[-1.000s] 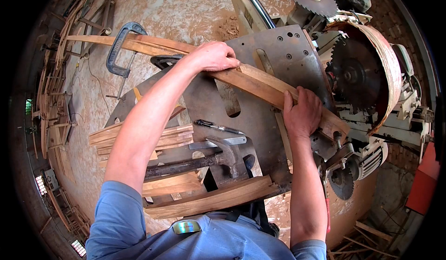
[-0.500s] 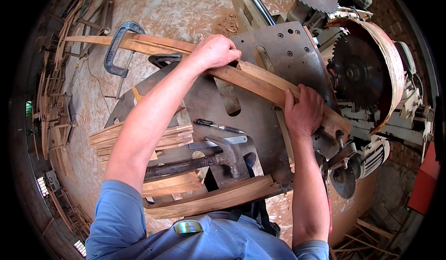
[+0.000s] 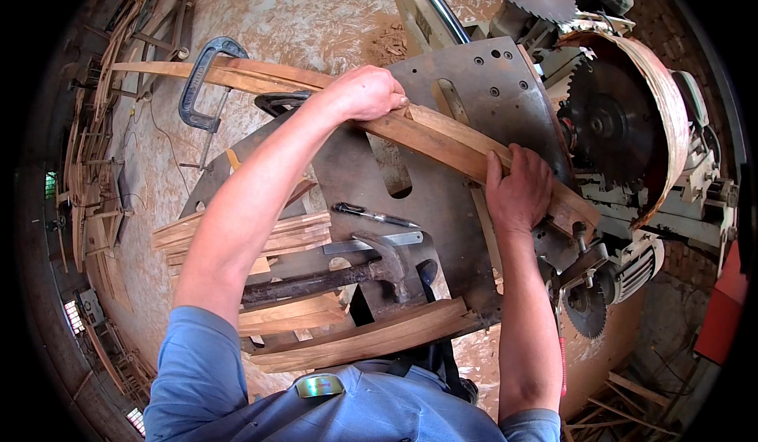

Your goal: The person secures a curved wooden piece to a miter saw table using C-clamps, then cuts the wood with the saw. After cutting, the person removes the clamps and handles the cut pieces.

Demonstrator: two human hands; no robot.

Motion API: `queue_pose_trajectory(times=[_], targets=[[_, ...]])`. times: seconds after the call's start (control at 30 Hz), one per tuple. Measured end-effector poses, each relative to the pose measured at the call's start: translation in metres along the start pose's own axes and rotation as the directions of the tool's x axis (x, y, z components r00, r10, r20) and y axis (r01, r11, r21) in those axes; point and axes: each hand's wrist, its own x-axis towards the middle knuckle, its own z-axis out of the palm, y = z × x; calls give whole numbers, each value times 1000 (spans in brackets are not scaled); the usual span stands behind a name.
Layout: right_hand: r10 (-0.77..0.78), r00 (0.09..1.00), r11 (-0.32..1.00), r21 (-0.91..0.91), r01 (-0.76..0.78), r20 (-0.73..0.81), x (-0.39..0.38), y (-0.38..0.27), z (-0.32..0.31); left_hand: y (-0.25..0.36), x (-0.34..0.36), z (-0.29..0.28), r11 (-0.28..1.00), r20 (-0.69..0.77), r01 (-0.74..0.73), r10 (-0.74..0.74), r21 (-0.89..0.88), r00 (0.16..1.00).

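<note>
The left hand (image 3: 371, 94) and right hand (image 3: 519, 189) grip the wooden workpiece (image 3: 442, 146) lying diagonally across the metal table (image 3: 446, 209), their wide spacing apparently serving to limit twisting.

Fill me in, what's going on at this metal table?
The person's right hand grips long wooden pieces toward their right end; the left hand is curled over them near the middle. They cross the metal table, with a C-clamp around their left stretch. A hammer and a pen lie closer to the person.
</note>
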Motion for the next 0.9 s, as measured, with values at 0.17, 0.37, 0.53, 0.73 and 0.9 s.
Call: queue_pose_trajectory(times=[0.17,0.37,0.53,0.73,0.9], targets=[[-3,1000,1000,-8,3,-4,1,-1,-1,1,-1,-4,999,63,13,-16,47,998],[-30,999,1000,-6,30,-40,1,0,1,-2,-8,-3,999,16,-39,38,26,999],[-48,996,999,-14,48,-71,-1,2,3,-7,-21,-8,980,99,-198,194,34,976],[-38,999,997,-61,37,-17,0,2,4,-7,-27,0,953,75,-250,241,171,968],[-58,996,998,-35,56,-68,0,5,6,-7,-22,4,955,67,-229,221,187,973]])
